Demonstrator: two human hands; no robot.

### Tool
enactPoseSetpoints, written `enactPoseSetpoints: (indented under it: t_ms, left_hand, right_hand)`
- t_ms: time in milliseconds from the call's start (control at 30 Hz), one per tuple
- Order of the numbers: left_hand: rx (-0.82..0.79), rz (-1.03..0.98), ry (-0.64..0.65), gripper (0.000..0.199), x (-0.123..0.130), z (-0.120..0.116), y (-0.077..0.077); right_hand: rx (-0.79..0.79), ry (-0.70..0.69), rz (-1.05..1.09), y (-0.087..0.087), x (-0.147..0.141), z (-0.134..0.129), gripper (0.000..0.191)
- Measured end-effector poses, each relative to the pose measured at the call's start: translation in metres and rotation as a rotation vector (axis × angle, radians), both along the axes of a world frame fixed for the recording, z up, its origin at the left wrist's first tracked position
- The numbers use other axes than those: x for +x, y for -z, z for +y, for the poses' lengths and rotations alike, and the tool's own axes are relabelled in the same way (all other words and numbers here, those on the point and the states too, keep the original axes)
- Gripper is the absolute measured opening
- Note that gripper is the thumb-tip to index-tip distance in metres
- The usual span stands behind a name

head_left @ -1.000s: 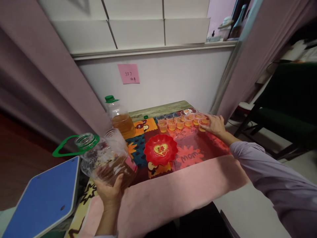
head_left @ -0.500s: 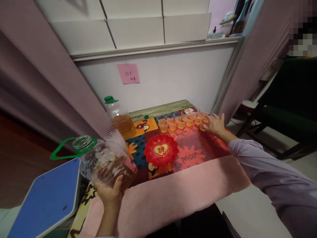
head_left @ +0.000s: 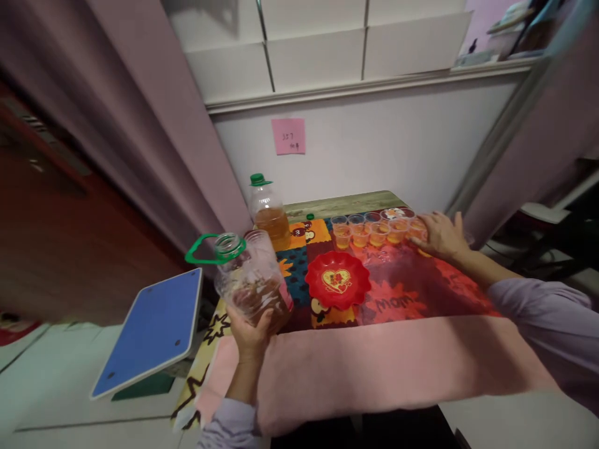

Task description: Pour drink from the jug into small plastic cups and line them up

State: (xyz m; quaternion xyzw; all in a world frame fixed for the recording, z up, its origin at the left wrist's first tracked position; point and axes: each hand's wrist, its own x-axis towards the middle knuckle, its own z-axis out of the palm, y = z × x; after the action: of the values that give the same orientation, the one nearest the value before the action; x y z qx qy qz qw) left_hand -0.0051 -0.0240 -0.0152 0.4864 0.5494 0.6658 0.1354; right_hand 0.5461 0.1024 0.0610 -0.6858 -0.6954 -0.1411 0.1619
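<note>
My left hand [head_left: 253,330] is wrapped round the lower side of a big clear plastic jug [head_left: 255,287], tilted, with its mouth uncovered and a green ring handle [head_left: 201,249]. Amber liquid shows inside it. At the right end of two rows of small clear plastic cups [head_left: 360,236], my right hand [head_left: 442,236] has its thumb and fingers around a cup that it mostly hides. Orange liquid sits in the front-row cups. Between the hands lies a red scalloped plate [head_left: 316,280] with a yellow heart in the middle.
Behind the held jug stand a second green-capped jug [head_left: 274,224], part full, and a stack of clear cups [head_left: 259,237]. A loose green cap [head_left: 310,216] lies near the wall. A pink cloth [head_left: 374,355] covers the table's front edge. A blue board [head_left: 152,324] stands at left.
The view has swung left, so everything appears farther right. My left hand still grips the jug. My right hand stays at the end cups, its fingers now reaching farther over them.
</note>
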Motion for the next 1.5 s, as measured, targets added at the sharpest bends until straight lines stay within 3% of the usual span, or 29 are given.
enactPoseSetpoints:
  t_ms: [100, 167, 267, 400, 533, 733, 1133, 1500]
  left_hand:
    - [-0.008, -0.006, 0.003, 0.089, 0.0, -0.002, 0.001]
    - [-0.018, -0.011, 0.009, 0.092, 0.0, -0.004, 0.002]
    - [-0.036, -0.018, 0.026, 0.096, 0.0, -0.006, 0.002]
    - [-0.038, -0.04, 0.044, 0.097, 0.003, -0.009, 0.003]
    - [-0.005, -0.068, 0.053, 0.097, 0.008, -0.01, 0.004]
    - [-0.016, -0.052, 0.1, 0.104, 0.005, -0.015, 0.001]
    - [-0.054, -0.049, 0.162, 0.112, 0.001, -0.015, 0.002]
    - [-0.003, -0.127, 0.084, 0.103, 0.01, -0.015, 0.003]
  right_hand:
    - [0.076, -0.292, 0.134, -0.045, -0.068, 0.005, 0.047]
    - [0.075, -0.47, 0.233, -0.075, -0.129, 0.006, 0.034]
    - [0.045, -0.661, 0.205, -0.108, -0.227, 0.008, 0.027]
    - [-0.104, -0.813, 0.05, -0.123, -0.329, 0.015, 0.029]
    - [-0.242, -0.833, -0.058, -0.12, -0.381, 0.025, 0.038]
    - [-0.303, -0.84, -0.095, -0.109, -0.403, 0.035, 0.028]
    - [-0.285, -0.841, 0.012, -0.106, -0.393, 0.04, 0.02]
    - [-0.235, -0.726, 0.087, -0.086, -0.393, 0.039, 0.021]
